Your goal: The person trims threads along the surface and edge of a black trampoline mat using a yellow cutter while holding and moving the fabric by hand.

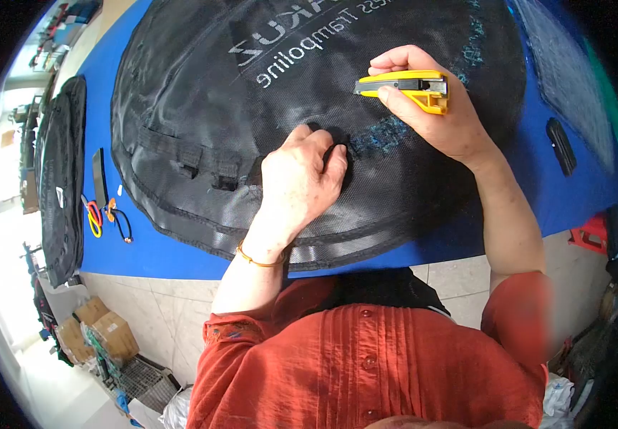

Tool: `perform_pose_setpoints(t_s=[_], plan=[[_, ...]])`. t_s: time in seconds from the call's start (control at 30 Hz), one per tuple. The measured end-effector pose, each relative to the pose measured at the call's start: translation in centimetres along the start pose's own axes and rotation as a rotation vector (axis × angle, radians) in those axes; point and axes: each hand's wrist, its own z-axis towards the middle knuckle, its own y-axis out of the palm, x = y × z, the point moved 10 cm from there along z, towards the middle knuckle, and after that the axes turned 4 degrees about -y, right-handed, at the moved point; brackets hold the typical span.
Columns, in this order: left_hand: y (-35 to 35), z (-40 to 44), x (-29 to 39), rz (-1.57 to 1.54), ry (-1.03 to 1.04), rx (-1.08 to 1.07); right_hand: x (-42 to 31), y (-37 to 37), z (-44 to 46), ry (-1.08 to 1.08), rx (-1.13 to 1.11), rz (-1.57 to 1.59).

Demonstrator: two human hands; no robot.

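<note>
Across the table in the head view lies a large round black trampoline mat (237,107), its white lettering mirrored and upside down relative to no visible text elsewhere. My left hand (302,175) is closed on the mat's black mesh near its middle, fingertips curled into it and partly hidden. Above the mat's right side, my right hand (437,114) grips a yellow-and-black tool (405,84) that looks like a utility knife. Its narrow tip points left; I cannot tell whether a blade is out. Blue thread-like marks (377,137) run over the mesh between the hands.
The blue tabletop (180,261) carries scissors (95,218), a black strip (99,179) and another black mat (62,179) at its left. A black oblong object (560,146) and a clear plastic sheet (559,64) lie at right. Cardboard boxes (112,334) stand on the floor.
</note>
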Motion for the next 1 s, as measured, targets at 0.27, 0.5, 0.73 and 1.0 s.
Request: perform_pose_setpoints(t_s=[0.27, 0.5, 0.73, 1.0], plan=[[0.07, -0.04, -0.19, -0.022, -0.011, -0.001, -0.73, 0.1, 0.03, -0.064, -0.019, -0.02], [-0.11, -0.08, 0.12, 0.012, 0.003, 0.006, -0.82, 0.17, 0.14, -0.043, -0.042, -0.02], [-0.16, -0.12, 0.32, 0.022, 0.016, 0.014, -0.73, 0.3, 0.13, -0.04, -0.041, -0.018], [-0.25, -0.41, 0.46, 0.03, 0.003, 0.027, -0.66, 0.37, 0.14, -0.027, -0.048, 0.02]])
